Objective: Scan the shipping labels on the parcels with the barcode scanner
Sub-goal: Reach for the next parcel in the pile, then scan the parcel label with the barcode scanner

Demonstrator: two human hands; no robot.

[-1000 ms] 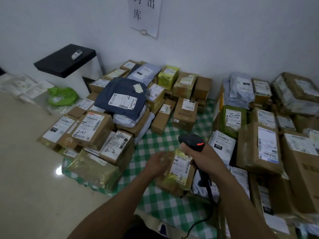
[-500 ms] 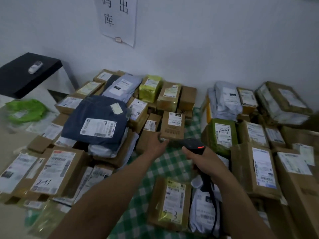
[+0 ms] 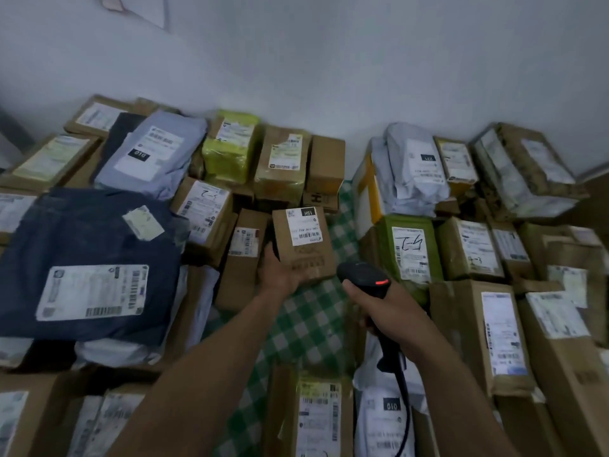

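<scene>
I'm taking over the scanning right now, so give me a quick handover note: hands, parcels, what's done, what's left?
Left hand grips the near edge of a small brown box, label facing up.
Right hand holds the barcode scanner by its handle, red light on, head just near-right of that box.
Other parcels sit in a left pile and a right pile beside the checked cloth.
Done, it seems: the front parcel, held at the scanner a second ago, now lies on the cloth.
Left: scan the box in hand, then the piles; which are already scanned doesn't show.
</scene>
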